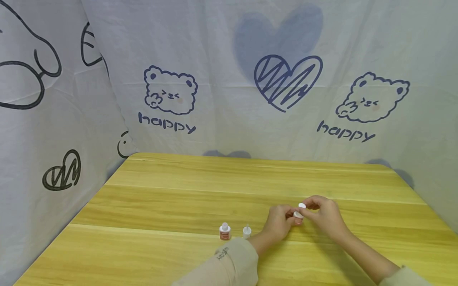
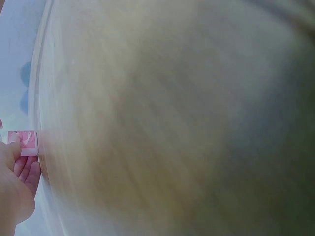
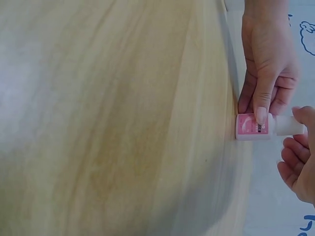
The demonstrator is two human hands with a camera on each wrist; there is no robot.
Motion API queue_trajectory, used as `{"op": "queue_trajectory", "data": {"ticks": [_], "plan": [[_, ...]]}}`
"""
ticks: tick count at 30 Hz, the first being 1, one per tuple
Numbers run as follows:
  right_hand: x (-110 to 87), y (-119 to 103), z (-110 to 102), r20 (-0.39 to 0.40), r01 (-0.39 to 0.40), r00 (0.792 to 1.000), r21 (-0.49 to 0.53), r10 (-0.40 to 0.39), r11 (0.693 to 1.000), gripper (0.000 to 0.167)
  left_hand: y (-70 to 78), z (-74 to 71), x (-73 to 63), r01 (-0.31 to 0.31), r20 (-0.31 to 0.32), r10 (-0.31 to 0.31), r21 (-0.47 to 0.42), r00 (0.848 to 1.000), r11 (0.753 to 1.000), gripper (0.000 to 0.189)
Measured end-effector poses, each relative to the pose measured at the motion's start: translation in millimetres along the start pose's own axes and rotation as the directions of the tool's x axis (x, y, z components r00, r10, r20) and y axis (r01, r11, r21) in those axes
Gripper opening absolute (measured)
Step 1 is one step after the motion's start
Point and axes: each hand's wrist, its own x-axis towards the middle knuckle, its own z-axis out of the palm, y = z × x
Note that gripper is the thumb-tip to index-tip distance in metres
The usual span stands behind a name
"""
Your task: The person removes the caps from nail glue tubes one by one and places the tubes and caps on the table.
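A small bottle point(image 1: 298, 220) with a pink label and white shoulder is held upright just over or on the table; which, I cannot tell. My left hand point(image 1: 277, 222) grips it by the sides, thumb across the label point(image 3: 252, 127) in the right wrist view. At its top, my right hand point(image 1: 326, 216) pinches the white cap point(image 3: 289, 126) between thumb and fingers. Cap and bottle neck are in line; whether the thread is engaged is hidden. In the left wrist view, the left hand point(image 2: 18, 189) shows at the left edge with the pink label point(image 2: 29, 140).
Left of my hands, a second small bottle point(image 1: 224, 232) with a reddish label and white top stands on the wooden table point(image 1: 161, 206). Beside it is a small white piece point(image 1: 247, 231) with a thin upright tip, near my left sleeve point(image 1: 236, 256). A printed cloth point(image 1: 222, 111) hangs behind the table.
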Motion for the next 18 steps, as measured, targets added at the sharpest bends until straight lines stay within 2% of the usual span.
{"op": "queue_trajectory", "data": {"ticks": [11,18], "plan": [[1.4,-1.7,-5.1,0.034,0.029,0.999,0.013,-0.030,0.999,0.009,1.2,-0.5,-0.2,0.007,0.016,-0.007,-0.013,1.000,1.000,0.016],[2.6,-0.9,-7.4,0.073,0.062,0.995,0.037,-0.064,0.997,0.007,1.4,-0.8,0.6,0.013,0.014,-0.013,0.012,1.000,1.000,0.017]]}}
